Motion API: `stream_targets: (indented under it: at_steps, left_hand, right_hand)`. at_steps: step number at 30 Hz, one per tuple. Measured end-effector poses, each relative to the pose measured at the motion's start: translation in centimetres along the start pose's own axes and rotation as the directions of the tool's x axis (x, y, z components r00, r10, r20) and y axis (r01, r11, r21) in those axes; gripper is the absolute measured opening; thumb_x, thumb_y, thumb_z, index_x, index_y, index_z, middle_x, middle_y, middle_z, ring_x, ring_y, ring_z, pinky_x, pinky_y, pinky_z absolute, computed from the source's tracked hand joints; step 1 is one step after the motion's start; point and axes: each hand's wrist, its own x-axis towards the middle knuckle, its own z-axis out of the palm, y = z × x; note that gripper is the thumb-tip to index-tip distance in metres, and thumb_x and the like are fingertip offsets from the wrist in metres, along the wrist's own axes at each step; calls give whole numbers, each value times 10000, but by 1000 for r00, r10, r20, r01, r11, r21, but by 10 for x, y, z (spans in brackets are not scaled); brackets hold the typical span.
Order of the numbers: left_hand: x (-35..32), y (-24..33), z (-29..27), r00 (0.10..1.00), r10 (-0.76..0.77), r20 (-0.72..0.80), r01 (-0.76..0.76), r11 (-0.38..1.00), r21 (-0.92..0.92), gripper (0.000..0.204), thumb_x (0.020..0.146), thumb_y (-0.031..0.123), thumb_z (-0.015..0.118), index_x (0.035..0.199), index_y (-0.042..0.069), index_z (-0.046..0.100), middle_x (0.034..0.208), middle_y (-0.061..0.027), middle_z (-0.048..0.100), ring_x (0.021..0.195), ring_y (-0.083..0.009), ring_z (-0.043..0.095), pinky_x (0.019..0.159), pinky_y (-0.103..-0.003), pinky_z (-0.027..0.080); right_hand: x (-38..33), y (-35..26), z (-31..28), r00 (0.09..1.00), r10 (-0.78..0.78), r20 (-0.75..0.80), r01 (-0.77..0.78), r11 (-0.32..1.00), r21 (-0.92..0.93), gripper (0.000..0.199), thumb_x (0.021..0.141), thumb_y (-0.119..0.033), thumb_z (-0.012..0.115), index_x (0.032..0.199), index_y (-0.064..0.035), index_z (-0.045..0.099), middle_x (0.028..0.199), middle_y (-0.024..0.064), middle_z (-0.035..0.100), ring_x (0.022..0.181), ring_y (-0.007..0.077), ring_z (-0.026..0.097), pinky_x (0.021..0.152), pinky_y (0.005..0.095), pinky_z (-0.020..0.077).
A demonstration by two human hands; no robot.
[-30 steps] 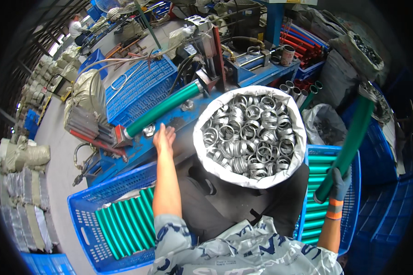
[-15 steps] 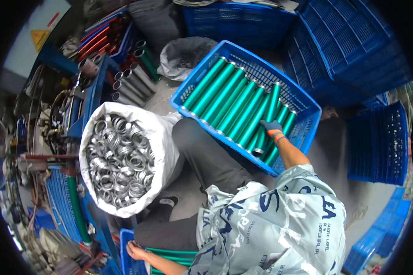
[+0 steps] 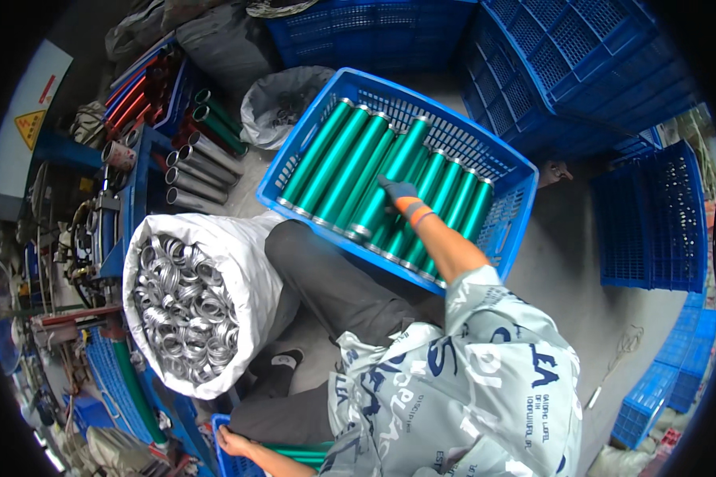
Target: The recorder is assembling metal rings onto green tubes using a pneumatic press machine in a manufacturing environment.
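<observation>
My right hand (image 3: 402, 197), in a dark glove with an orange cuff, grips a shiny green metal tube (image 3: 395, 171) with silver ends. That tube lies above a row of similar green tubes (image 3: 318, 155) inside a large blue plastic crate (image 3: 517, 215). My bare left hand (image 3: 232, 442) is at the lower left, its fingers curled at the rim of a smaller blue crate (image 3: 218, 424). More green tubes (image 3: 298, 453) show beside the left forearm, partly hidden by it and my leg.
A white sack (image 3: 250, 262) full of silver metal rings (image 3: 187, 310) stands left of my knee. Beyond it are grey tubes (image 3: 203, 171) and another sack (image 3: 274, 103). Stacked blue crates (image 3: 565, 63) rise at the far right. Machinery (image 3: 103, 222) lines the left side.
My right hand has moved left across the large crate, carrying the green tube over the row. The left hand stays at the smaller crate. The whole view has shifted slightly.
</observation>
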Motion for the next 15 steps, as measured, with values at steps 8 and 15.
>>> stream_targets:
  at_steps: [8,15]
  left_hand:
    - [-18,2,-20,986,123,-117,-109,987,120,494,1026,233,881,1382,-94,778,1321,-238,822,1132,-303,776,1061,-404,619]
    - [4,-23,-50,980,121,-156,-89,976,199,492,1036,278,871,1360,-84,794,1333,-251,836,1195,-339,805,1095,-430,620]
  right_hand:
    - [-8,-36,73,932,328,152,-359,893,272,848,1079,-766,629,1110,61,815,978,264,831,738,361,820,756,502,673]
    - [-36,-141,94,888,-429,166,402,549,-732,550,1047,-607,668,1232,-125,856,1264,216,841,1233,435,789,1031,568,631]
